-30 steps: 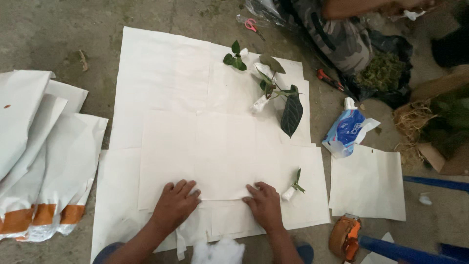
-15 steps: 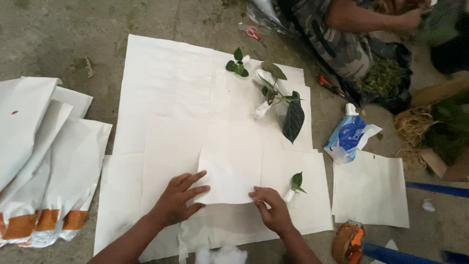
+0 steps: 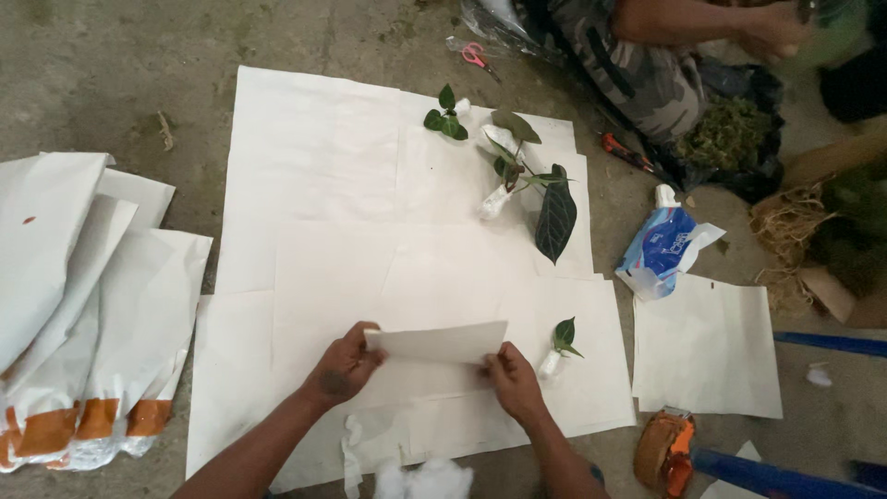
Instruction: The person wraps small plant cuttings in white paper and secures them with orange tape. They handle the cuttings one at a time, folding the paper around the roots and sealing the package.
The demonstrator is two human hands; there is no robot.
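Observation:
My left hand (image 3: 344, 366) and my right hand (image 3: 513, 383) each pinch one end of a white paper sheet (image 3: 437, 343), folded over and lifted above larger white sheets (image 3: 323, 203) spread on the concrete floor. Just right of my right hand lies a small plant cutting (image 3: 558, 344) with its base wrapped in white. Farther back lie a bigger wrapped cutting with a dark leaf (image 3: 552, 217) and a small green cutting (image 3: 446, 117).
White and orange sacks (image 3: 78, 305) are stacked at left. A blue and white tissue pack (image 3: 663, 251), a separate white sheet (image 3: 707, 349) and a tape dispenser (image 3: 663, 453) lie at right. Another person (image 3: 647, 65) sits at the back with moss (image 3: 725, 134), red scissors (image 3: 476, 57) nearby.
Both hands went from pressing flat on the paper to lifting and folding a sheet up; the folded edge is now higher and narrower.

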